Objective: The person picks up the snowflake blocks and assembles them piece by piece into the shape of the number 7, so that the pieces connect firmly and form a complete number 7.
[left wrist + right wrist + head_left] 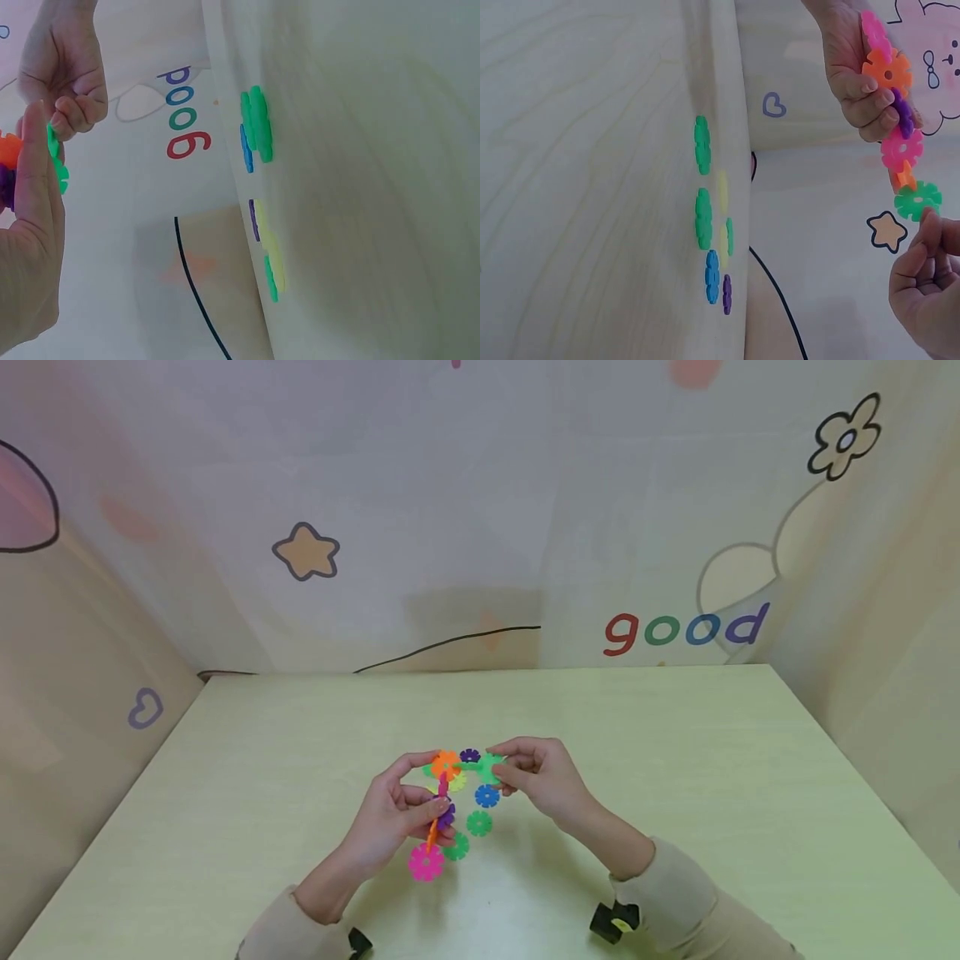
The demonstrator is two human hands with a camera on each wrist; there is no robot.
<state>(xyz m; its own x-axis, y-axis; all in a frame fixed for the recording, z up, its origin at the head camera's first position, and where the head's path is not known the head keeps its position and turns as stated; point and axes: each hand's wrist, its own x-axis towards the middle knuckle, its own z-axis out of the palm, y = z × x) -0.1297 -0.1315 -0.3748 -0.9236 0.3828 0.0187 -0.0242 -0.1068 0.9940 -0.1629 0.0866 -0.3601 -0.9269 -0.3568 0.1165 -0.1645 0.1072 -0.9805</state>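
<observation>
My left hand (392, 817) holds a chain of slotted flower-shaped plastic discs, fingers and thumb round it near a purple disc (447, 815). A pink disc (426, 862) forms the chain's near end, followed by an orange disc (887, 71). Past the purple come another pink disc (902, 148), an orange disc (446, 765) and a green disc seen flat (918, 201) in the right wrist view. Thumb and fingers of my right hand (546, 779) pinch a further green disc (491, 768) at the far end. Whether its slot is engaged, I cannot tell.
Loose discs lie on the pale table (675, 752) beneath and beyond the hands: a blue one (487, 796), a purple one (469, 755), a yellow one (457, 782) and several green ones, one green disc (479, 823) nearer me. A printed curtain (480, 527) stands behind the table.
</observation>
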